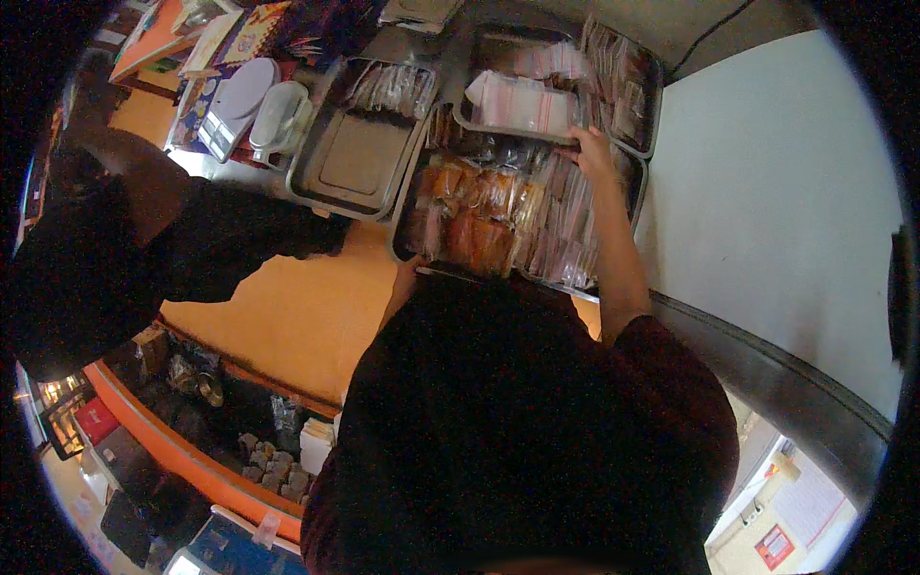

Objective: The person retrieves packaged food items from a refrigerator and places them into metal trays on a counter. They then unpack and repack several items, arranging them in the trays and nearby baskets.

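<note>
My right hand (594, 152) grips the near right corner of a small metal tray (509, 131) that holds red-striped packets (514, 100). This tray is above the far part of a larger metal tray (397, 215), which is filled with clear-wrapped packets, orange-brown ones (478, 241) on the left and paler ones (564, 223) on the right. At the larger tray's near left corner is my left hand (410, 267), touching the rim; its fingers are mostly hidden.
A metal tray (298, 176) with a few wrapped packets stands left, beside a lidded plastic container (277, 118) and a white scale (244, 93). Another packet-filled tray (655, 108) is at the far right. A person in dark clothes (215, 230) is at left. A pale panel (776, 208) borders the right.
</note>
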Demonstrator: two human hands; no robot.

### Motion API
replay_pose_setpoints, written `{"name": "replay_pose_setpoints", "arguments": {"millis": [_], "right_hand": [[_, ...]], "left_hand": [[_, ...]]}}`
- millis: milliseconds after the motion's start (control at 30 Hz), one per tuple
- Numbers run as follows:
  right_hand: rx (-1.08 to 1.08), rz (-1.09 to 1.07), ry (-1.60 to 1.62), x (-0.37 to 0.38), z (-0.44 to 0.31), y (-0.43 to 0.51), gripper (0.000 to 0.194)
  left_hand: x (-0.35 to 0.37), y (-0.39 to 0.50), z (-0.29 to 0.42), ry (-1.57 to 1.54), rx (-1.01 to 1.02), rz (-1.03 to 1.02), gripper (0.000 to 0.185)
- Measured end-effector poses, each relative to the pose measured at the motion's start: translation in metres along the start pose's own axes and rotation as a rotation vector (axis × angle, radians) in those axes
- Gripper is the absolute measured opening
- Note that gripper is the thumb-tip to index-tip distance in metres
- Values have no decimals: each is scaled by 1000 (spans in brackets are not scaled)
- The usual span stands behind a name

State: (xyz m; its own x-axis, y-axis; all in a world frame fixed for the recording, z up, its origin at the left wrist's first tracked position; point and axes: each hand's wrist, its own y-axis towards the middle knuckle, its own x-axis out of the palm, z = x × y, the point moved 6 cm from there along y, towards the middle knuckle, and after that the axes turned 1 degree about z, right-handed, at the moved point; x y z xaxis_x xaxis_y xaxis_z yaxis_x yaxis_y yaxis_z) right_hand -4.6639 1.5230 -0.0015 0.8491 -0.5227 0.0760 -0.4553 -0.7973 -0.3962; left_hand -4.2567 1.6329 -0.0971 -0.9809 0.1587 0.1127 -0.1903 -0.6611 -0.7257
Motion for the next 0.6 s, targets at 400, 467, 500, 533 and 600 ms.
{"name": "replay_pose_setpoints", "arguments": {"millis": [400,467,500,533,600], "right_hand": [[-334,-321,-252,-54,76,8,20],[-164,-248,-77,-56,94,-36,21],[-93,-209,-4,-54,101,-62,22],[-45,-178,35,-50,103,-87,24],[-160,-207,-91,-28,92,-126,23]], "left_hand": [[-14,-5,-59,-247,40,-104,20],[-25,-13,-80,-373,-25,-142,20],[-33,-18,-90,-383,-64,-123,20],[-41,-24,-98,-385,-99,-109,20],[-62,-36,-108,-351,-89,-70,21]]}}
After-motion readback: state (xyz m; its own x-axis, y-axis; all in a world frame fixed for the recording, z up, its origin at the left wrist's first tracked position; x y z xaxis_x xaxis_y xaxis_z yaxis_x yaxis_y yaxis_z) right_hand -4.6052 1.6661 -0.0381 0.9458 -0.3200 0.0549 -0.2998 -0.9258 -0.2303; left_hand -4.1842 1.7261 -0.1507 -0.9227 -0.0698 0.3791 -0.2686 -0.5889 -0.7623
